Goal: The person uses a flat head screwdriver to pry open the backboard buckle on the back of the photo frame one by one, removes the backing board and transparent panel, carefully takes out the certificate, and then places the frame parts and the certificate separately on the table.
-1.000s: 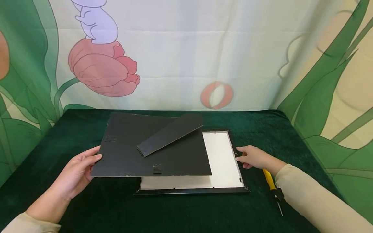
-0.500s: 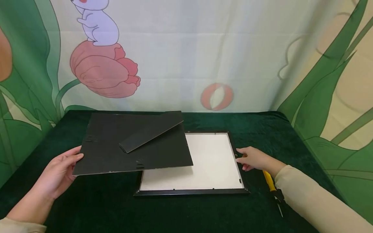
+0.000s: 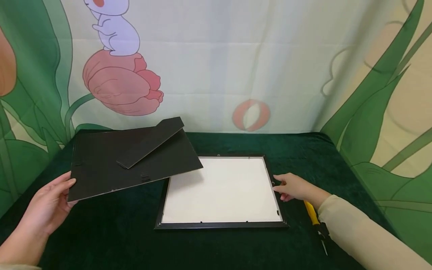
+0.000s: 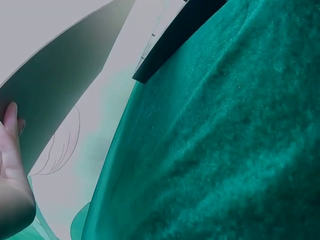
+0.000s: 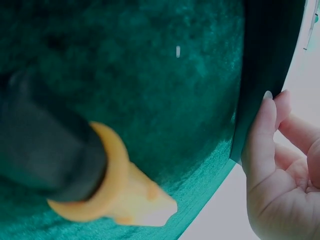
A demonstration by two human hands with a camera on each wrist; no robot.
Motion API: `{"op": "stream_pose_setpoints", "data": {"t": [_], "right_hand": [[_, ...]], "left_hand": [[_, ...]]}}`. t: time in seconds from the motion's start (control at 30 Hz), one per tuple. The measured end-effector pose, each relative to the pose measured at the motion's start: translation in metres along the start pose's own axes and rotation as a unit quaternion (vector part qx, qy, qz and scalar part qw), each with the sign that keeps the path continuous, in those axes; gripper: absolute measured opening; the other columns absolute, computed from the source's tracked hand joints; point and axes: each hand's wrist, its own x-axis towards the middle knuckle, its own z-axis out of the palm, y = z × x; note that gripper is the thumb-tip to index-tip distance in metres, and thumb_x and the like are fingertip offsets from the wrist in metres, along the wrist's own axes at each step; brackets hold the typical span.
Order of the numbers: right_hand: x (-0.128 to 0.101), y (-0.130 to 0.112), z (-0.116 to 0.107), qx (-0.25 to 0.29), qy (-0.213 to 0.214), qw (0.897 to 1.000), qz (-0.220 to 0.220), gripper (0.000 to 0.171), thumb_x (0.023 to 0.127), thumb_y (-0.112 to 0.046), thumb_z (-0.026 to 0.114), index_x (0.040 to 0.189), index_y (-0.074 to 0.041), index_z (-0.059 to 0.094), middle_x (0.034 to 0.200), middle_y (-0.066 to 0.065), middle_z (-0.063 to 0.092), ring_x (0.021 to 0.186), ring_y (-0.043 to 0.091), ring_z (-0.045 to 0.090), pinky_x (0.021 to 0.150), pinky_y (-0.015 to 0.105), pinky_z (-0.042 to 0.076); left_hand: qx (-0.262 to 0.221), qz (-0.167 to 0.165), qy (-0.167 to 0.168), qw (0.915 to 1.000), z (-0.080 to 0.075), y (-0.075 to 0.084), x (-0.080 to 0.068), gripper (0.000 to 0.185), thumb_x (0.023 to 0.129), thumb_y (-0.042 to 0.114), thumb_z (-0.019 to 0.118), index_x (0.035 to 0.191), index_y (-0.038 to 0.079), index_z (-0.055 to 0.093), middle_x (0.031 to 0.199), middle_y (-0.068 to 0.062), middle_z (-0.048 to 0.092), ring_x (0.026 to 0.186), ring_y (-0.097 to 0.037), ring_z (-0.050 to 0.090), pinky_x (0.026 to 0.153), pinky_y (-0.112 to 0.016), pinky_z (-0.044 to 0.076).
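Note:
A black picture frame [image 3: 221,224] lies face down on the green cloth, its white inner sheet [image 3: 221,189] showing. My left hand [image 3: 50,202] holds the black backing board [image 3: 131,159] by its left edge, lifted and tilted to the left of the frame; the board's stand flap [image 3: 150,142] sticks up. In the left wrist view the left hand's fingers [image 4: 11,145] lie under the board's pale underside [image 4: 60,85]. My right hand [image 3: 291,186] rests its fingertips on the frame's right edge [image 5: 265,75].
A yellow-handled screwdriver [image 3: 315,219] lies on the cloth under my right forearm; its handle [image 5: 100,185] fills the right wrist view. The green velvet table [image 3: 118,240] ends at a cartoon-printed curtain [image 3: 216,60] behind.
My left hand has carried the backing board leftward and upward off the frame, uncovering the whole white sheet. The right hand has stayed on the frame's right edge.

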Motion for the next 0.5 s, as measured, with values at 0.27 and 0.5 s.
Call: {"op": "stream_pose_setpoints", "data": {"t": [0.27,0.5], "right_hand": [[0.002,0.001,-0.001,0.007,0.003,1.0,0.007,0.058,0.083,-0.017,0.055,0.13,0.002,0.028,0.076,0.01,0.05,0.058,0.017,0.053,0.059,0.028,0.048],[0.001,0.002,0.001,0.004,0.003,1.0,0.006,0.057,0.083,-0.017,0.054,0.13,0.002,0.028,0.072,0.009,0.05,0.057,0.017,0.052,0.06,0.028,0.048]], "left_hand": [[0.024,0.023,0.057,0.9978,-0.071,-0.013,0.012,0.036,0.089,0.008,0.041,0.125,0.014,0.043,0.113,-0.007,0.053,0.095,-0.021,0.054,0.072,-0.032,0.045],[0.017,0.023,0.077,0.9966,-0.073,-0.014,0.009,0.037,0.089,0.01,0.041,0.125,0.015,0.043,0.114,-0.007,0.053,0.094,-0.022,0.054,0.067,-0.031,0.047]]}}
